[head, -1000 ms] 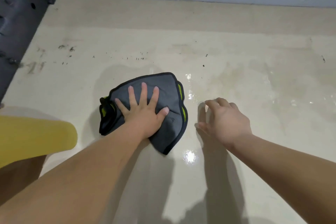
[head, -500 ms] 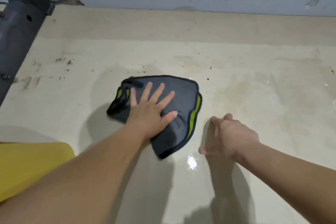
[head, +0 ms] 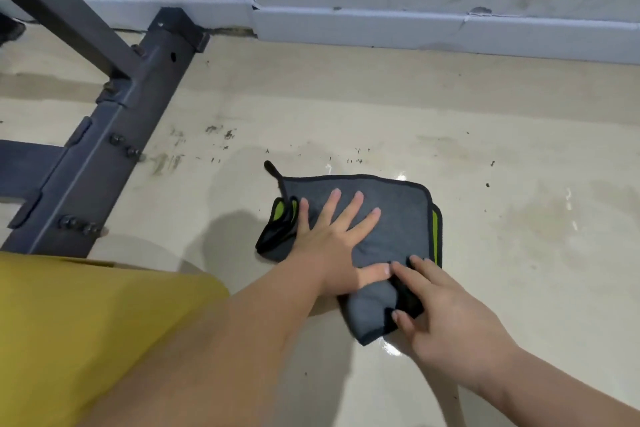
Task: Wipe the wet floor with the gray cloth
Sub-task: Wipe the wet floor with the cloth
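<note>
- Head view: the gray cloth (head: 391,218), soft fabric with black piping and lime-green lining showing at folded edges, lies flat on the glossy beige floor (head: 519,253).
- The left hand (head: 332,239) presses palm-down on it, fingers spread wide, gripping nothing.
- The right hand (head: 446,319) rests on the cloth's near corner; fingers loosely extended, touching the black edge; whether it pinches the fabric I cannot tell.
- Wet sheen glints beside the cloth.
- A dark bolted metal frame (head: 104,149) stands at left, near the scuffed white baseboard (head: 381,24).
</note>
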Available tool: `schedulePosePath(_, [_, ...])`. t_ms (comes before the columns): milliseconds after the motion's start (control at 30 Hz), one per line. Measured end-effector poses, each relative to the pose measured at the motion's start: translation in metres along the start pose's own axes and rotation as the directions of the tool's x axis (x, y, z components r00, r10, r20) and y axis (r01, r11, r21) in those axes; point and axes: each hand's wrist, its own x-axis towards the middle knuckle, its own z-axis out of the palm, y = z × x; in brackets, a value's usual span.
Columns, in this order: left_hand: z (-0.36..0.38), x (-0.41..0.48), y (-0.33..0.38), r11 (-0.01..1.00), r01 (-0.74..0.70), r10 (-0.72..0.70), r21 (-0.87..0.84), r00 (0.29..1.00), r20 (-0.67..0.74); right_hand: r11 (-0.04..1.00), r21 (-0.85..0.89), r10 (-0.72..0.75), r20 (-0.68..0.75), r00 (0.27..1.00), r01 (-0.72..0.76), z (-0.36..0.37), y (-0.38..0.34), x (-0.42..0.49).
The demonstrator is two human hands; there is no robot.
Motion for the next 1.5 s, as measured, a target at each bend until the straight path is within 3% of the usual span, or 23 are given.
schedulePosePath(67, [-0.012, 0.004, -0.027, 0.990, 0.138, -0.138, -0.024, 0.990, -0.030, 0.998, -0.057, 0.028, 0.057, 0.998, -0.025, -0.011, -0.013, 0.014])
schedulePosePath(200, [-0.020, 0.008, -0.055, 0.881, 0.441, -0.460, -0.173, 0.884, -0.086, 0.974, -0.210, 0.122, 0.162, 0.979, -0.086, -0.019, -0.037, 0.066])
schedulePosePath(300, [-0.012, 0.004, -0.043, 0.893, 0.419, -0.436, -0.165, 0.895, -0.090, 0.941, -0.288, 0.225, 0.149, 0.963, -0.176, -0.015, -0.050, 0.085])
schedulePosePath(467, [-0.042, 0.012, -0.104, 0.960, 0.264, -0.264, -0.088, 0.964, 0.014, 0.920, -0.355, 0.212, 0.089, 0.973, -0.168, -0.008, -0.049, 0.089])
schedulePosePath(600, [-0.074, 0.048, -0.145, 0.907, 0.402, -0.405, -0.128, 0.914, 0.002, 0.897, -0.389, 0.278, 0.122, 0.953, -0.212, -0.007, -0.059, 0.098])
schedulePosePath(733, [-0.089, 0.084, -0.135, 0.831, 0.521, -0.535, -0.195, 0.844, -0.023, 0.875, -0.390, 0.354, 0.108, 0.929, -0.288, -0.003, -0.067, 0.108])
schedulePosePath(833, [-0.079, 0.088, -0.102, 0.881, 0.458, -0.467, -0.122, 0.882, -0.066, 0.877, -0.380, 0.349, 0.086, 0.933, -0.293, 0.001, -0.065, 0.109])
schedulePosePath(933, [-0.047, 0.065, -0.059, 0.981, 0.194, -0.195, -0.016, 0.975, -0.105, 0.901, -0.336, 0.313, 0.069, 0.947, -0.274, 0.003, -0.058, 0.107])
schedulePosePath(1033, [-0.031, 0.050, -0.047, 0.995, -0.049, 0.055, 0.086, 0.996, -0.076, 0.925, -0.296, 0.277, 0.090, 0.957, -0.240, 0.000, -0.050, 0.101])
schedulePosePath(1133, [-0.040, 0.055, -0.051, 0.997, -0.062, 0.061, 0.056, 0.998, 0.015, 0.951, -0.235, 0.237, 0.128, 0.963, -0.203, -0.013, -0.046, 0.090])
schedulePosePath(1267, [-0.037, 0.053, -0.050, 0.999, -0.026, 0.027, 0.037, 0.999, -0.025, 0.961, -0.209, 0.190, 0.024, 0.982, -0.180, -0.037, -0.040, 0.091])
schedulePosePath(1400, [-0.051, 0.060, -0.066, 0.999, -0.033, 0.033, 0.016, 0.999, -0.027, 0.956, -0.180, 0.240, 0.033, 0.970, -0.231, -0.039, -0.032, 0.111])
schedulePosePath(1500, [-0.073, 0.071, -0.111, 0.992, 0.124, -0.125, -0.021, 0.990, -0.058, 0.956, -0.161, 0.249, 0.005, 0.969, -0.245, -0.027, -0.031, 0.118])
